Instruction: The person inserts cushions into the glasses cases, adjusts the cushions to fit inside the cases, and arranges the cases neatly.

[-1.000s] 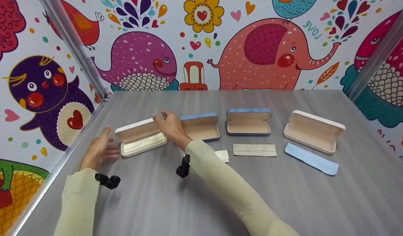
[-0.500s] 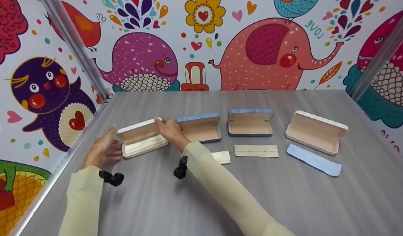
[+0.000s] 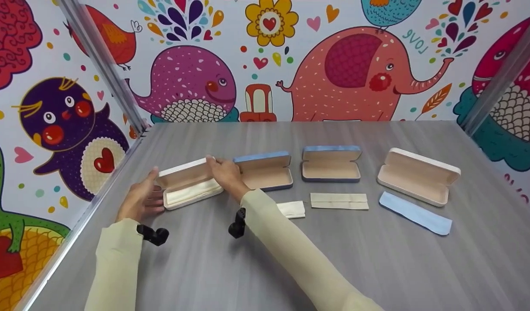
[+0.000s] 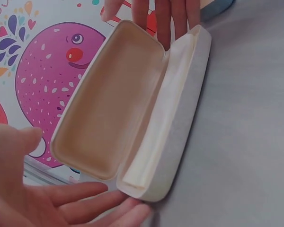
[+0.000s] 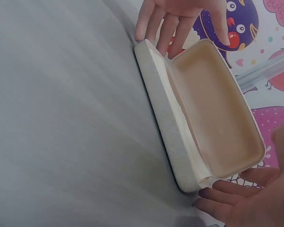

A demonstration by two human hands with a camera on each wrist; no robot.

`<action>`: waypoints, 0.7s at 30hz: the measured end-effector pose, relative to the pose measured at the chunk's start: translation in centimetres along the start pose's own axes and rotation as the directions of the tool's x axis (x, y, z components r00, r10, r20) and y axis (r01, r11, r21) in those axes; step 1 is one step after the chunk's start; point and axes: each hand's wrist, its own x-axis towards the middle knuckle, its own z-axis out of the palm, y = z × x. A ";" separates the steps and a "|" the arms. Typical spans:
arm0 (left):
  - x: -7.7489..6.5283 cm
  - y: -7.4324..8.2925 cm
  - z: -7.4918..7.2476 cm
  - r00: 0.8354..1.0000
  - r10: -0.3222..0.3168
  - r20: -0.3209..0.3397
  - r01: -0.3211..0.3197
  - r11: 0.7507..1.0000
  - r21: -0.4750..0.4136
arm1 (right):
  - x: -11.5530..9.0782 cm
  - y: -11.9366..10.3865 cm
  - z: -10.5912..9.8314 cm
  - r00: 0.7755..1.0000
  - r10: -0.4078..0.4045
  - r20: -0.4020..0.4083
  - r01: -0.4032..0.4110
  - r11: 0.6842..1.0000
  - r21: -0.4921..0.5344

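Observation:
An open white glasses case [image 3: 190, 173] lies at the left of the table, its lid raised and its lining beige. Inside the base is a folded cream cloth [image 3: 194, 192], lying lengthwise. My left hand [image 3: 140, 196] is at the case's left end; in the left wrist view its straight fingers [image 4: 92, 208] touch that end, thumb held apart. At the opposite end is my right hand [image 3: 227, 175], its extended fingers [image 5: 232, 196] against the base's corner in the right wrist view. Neither hand curls round the case.
To the right stand two open blue glasses cases, one near [image 3: 269, 175] and one farther [image 3: 331, 169], then another open white case [image 3: 416, 175]. In front lie a white cloth [image 3: 293, 209], a beige cloth [image 3: 339, 201] and a light blue cloth [image 3: 416, 213]. A patterned wall [image 3: 265, 65] rises behind.
My right hand has come down from above the lid's right corner to the case's right end. My left hand has moved in to touch the left end. The cases keep their places.

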 end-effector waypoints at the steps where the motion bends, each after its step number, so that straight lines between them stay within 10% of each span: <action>1: 0.0 0.0 0.0 1.000 -0.002 -0.004 0.002 1.000 -0.002 | 0.0 0.0 0.0 1.000 0.001 -0.005 -0.001 1.000 0.006; 21: 0.3 0.4 0.4 0.997 -0.029 -0.068 0.023 0.996 -0.084 | 0.4 0.2 -0.3 0.998 0.030 -0.054 -0.031 0.999 -0.012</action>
